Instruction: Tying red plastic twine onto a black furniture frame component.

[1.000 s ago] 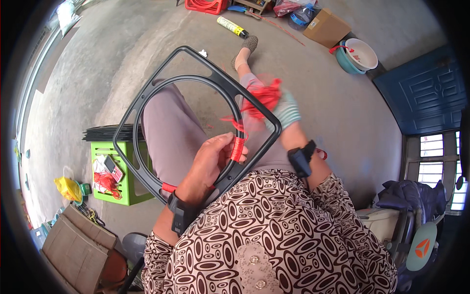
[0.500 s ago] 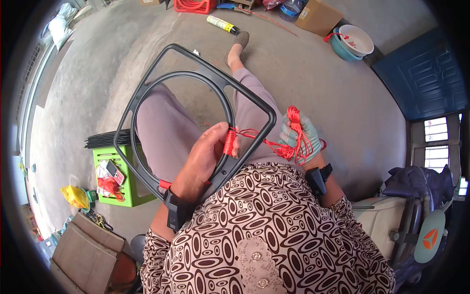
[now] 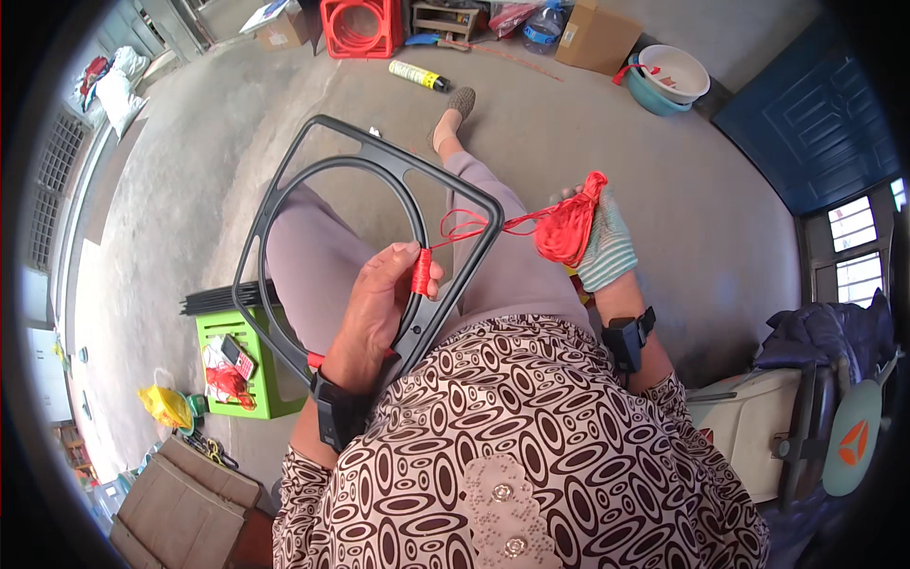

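Head view, left hand (image 3: 379,303) clasping black frame (image 3: 284,190), gloved right hand (image 3: 597,242) raised gripping red cord (image 3: 566,228)

Red cord (image 3: 567,230), black frame (image 3: 284,186), green stool (image 3: 270,379).

The black plastic frame with a round opening (image 3: 365,156) leaves a wide gap over the lap. A taut red cord (image 3: 479,226) crosses beyond its right edge. The green plastic stool (image 3: 248,375) blocks the left.

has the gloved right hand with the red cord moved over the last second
Yes. The right hand with the red cord bundle has swung out to the right, away from the black frame.
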{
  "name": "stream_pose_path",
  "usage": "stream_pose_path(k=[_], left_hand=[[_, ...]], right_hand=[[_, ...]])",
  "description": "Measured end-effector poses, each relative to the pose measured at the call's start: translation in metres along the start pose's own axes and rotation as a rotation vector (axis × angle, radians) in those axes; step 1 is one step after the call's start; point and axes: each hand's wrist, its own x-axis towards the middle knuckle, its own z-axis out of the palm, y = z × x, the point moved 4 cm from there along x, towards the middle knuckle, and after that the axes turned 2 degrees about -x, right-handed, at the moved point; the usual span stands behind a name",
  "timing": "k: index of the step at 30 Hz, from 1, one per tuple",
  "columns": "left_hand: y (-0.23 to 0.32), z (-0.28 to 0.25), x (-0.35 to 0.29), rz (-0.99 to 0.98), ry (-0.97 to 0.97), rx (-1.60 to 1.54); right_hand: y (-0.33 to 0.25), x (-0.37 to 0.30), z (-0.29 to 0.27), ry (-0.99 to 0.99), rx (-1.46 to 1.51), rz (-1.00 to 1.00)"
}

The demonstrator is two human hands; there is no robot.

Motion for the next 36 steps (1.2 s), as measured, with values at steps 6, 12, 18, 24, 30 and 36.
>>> stream_pose_path(k=[6,12,18,24,30,36], left_hand=[[-0.009,0.006,-0.005,0.036,-0.061,0.008],[-0.010,0.010,-0.005,0.020,0.005,-0.024],[-0.016,0.014,-0.003,-0.030,0.002,-0.003],[-0.019,0.018,-0.004,0.045,-0.047,0.062],[-0.013,0.032,-0.010,0.200,-0.068,0.072],[-0.020,0.018,-0.006,0.118,0.010,0.165]], right_hand=[[-0.031,0.024,-0.054,0.414,-0.084,-0.009],[-0.108,0.025,-0.177,0.455,-0.020,-0.138],[-0.037,-0.009,-0.046,0.089,-0.144,0.240],[0.045,0.002,0.048,-0.637,-1.222,0.257],[0.071,0.013,0.081,-0.720,-0.687,0.260],[0.078,0.007,0.090,-0.586,-0.902,0.330]])
